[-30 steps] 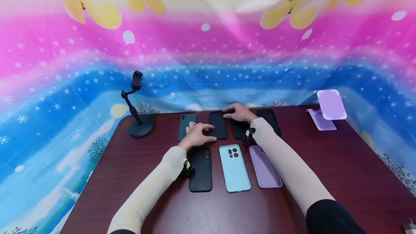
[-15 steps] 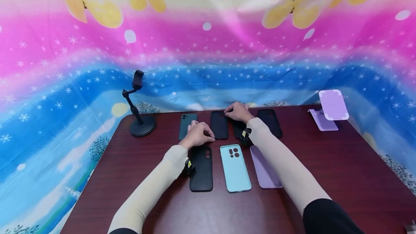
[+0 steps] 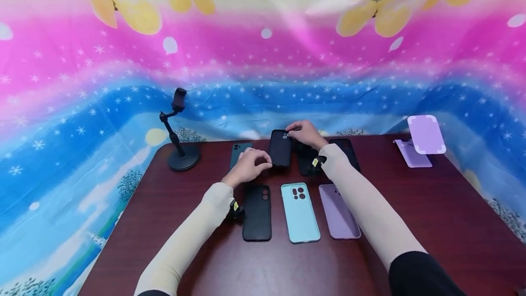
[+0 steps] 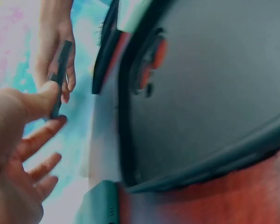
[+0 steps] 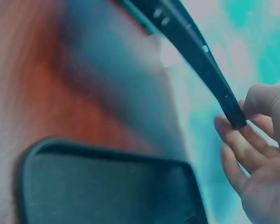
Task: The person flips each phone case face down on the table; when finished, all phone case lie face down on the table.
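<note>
A black phone case is held up off the table at the back row. My left hand pinches its near left corner between thumb and fingers, while my right hand pinches the far right corner near the camera cutout. Seen edge-on in the right wrist view, the raised case sits between thumb and fingertips. A dark green case lies partly behind my left hand. Under my right wrist are one black case and, to its right, another black case, both partly hidden.
A front row holds a black case, a mint case and a purple case. At the back left stands a black phone stand; a lilac stand is at the right. A printed cloth hangs behind the table.
Both hands have closed on the black case's corners and lifted it from the table, moving it slightly up and away. The other cases stay in place.
</note>
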Demonstrator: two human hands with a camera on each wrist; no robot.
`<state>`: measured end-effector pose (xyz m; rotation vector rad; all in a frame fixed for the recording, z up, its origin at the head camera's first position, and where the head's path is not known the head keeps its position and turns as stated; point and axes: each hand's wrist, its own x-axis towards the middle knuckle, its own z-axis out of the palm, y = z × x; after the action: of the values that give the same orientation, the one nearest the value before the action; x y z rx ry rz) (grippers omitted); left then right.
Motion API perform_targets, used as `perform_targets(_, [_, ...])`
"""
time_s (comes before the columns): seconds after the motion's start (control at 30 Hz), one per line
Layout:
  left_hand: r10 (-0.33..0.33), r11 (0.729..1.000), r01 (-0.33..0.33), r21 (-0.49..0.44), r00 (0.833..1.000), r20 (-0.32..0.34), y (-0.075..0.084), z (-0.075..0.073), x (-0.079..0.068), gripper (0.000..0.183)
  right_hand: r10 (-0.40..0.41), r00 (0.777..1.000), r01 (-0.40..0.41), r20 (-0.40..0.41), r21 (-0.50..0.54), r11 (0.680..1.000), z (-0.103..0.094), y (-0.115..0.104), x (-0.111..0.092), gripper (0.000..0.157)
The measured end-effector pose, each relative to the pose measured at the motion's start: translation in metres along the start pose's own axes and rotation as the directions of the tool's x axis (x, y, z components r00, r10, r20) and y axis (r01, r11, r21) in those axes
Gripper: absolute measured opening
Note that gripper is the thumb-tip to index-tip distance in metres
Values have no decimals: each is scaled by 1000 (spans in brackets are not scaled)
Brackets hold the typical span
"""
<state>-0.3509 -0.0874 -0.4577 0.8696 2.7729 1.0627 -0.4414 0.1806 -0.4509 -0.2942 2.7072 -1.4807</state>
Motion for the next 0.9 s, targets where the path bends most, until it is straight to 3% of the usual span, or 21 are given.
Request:
perform_targets(0.1, [27, 992, -30, -119, 999, -32, 1, -4, 0, 11, -5, 999, 1, 33, 132, 991, -10, -5, -1, 32])
perform_targets(0.2, [32, 978, -45, -203, 997, -66, 3, -6, 0, 35, -59, 995, 38, 77, 247, 968, -19, -7, -1, 36])
perform_targets(0.33, [31, 969, -56, -241, 994, -105, 6, -8, -3, 64, -166, 969, 76, 185, 416, 906, -30, -7, -1, 44])
perform_targets(0.47, [42, 954, -69, -291, 994, -98, 10, -10, -5, 62, -239, 935, 68, 263, 529, 846, -40, -8, -5, 51])
perform_targets(0.7, [71, 921, -104, -375, 992, -101, 23, -13, -6, 60, -285, 909, 35, 305, 623, 781, -53, -14, -13, 56])
perform_targets(0.9, [63, 911, -97, -401, 993, -98, 29, -15, -8, 61, -309, 897, 29, 317, 654, 756, -55, -18, -15, 62])
